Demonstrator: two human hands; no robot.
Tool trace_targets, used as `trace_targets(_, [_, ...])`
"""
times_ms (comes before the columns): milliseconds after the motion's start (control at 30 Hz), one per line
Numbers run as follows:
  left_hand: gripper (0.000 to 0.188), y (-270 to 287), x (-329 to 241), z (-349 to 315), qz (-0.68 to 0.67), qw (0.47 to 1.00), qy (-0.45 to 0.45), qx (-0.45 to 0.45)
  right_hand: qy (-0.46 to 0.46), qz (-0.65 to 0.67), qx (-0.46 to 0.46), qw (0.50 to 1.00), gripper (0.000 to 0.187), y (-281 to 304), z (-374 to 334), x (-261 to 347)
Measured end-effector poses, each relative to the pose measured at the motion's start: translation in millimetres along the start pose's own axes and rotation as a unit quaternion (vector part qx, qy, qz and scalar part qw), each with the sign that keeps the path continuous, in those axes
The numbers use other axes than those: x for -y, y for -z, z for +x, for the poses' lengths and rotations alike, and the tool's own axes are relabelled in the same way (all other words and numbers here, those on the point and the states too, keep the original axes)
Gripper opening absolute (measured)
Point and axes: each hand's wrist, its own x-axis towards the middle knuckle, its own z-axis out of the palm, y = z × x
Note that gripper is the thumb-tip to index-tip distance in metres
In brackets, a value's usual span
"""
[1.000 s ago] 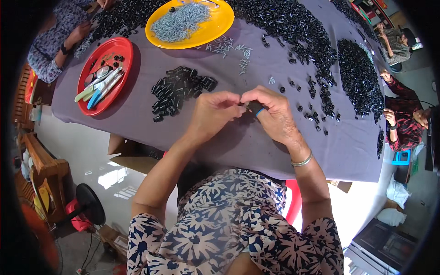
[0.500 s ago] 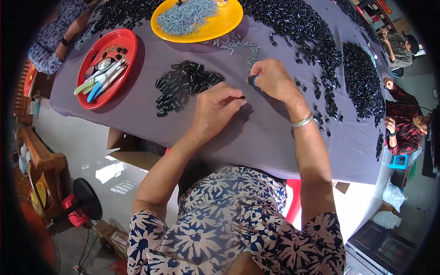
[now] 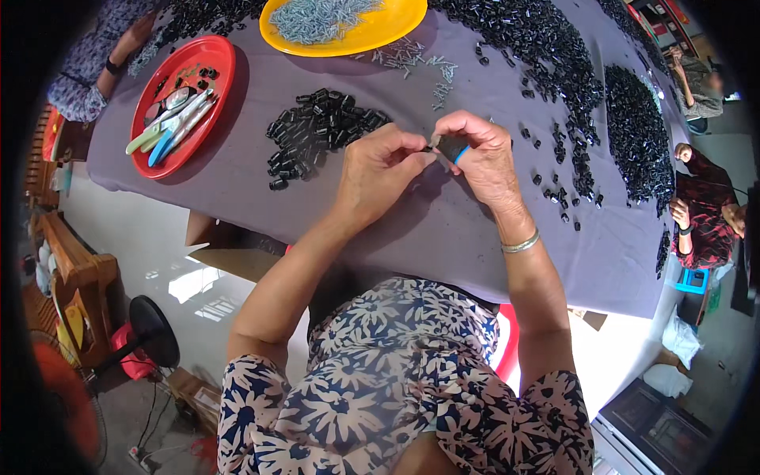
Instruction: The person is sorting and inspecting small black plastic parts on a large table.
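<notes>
Upper middle of the frame: left hand [image 3: 384, 170] has thumb and forefinger pinched together on a small dark piece [image 3: 428, 148], only its end showing, held up off the cloth [image 3: 380, 245]. Right hand [image 3: 487, 158] meets it from the right, forefinger and thumb curled in close to the piece; whether they grip anything of their own I cannot tell. A black thumb cover [image 3: 452, 148] with a blue edge sits on that side, probably to spare the skin from hard edges. Fingertip grip looks chosen for smallness; a fuller fist would hide the part. Just left of the hands, a pile [image 3: 317, 131] of black tubes, near enough, I judge, to save stretching. Grey pins [image 3: 324, 20] heap on a yellow plate [image 3: 393, 24] at the top of the frame, its rim likely keeping them from rolling; a few strays [image 3: 404, 57] lie below it. Upper left, a red tray [image 3: 229, 75] gathers knives [image 3: 178, 131], perhaps so blades lie clear of the fingers. Upper right, a larger black heap [image 3: 522, 47] spreads across the cloth, apparently bulk stock.
</notes>
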Motion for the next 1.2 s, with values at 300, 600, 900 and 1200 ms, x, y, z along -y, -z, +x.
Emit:
trace_targets(300, [0.012,2,-4,-1,0.011,1.000,0.002,0.002,0.048,-0.012,0.005,0.999,0.011,-1,-2,-5])
trace_targets(600, [0.012,1,0,0,0.017,1.000,-0.019,0.004,0.006,0.009,0.025,1.000,0.024,1,-2,-6])
trace_targets(900, [0.014,3,-2,0,-0.058,0.997,0.042,0.016,0.135,-0.011,-0.019,0.991,0.015,-9,-4,-12])
trace_targets(1200, [0.012,6,1,1,-0.057,0.998,0.022,0.020,0.190,-0.110,-0.010,0.975,0.015,-11,-6,-9])
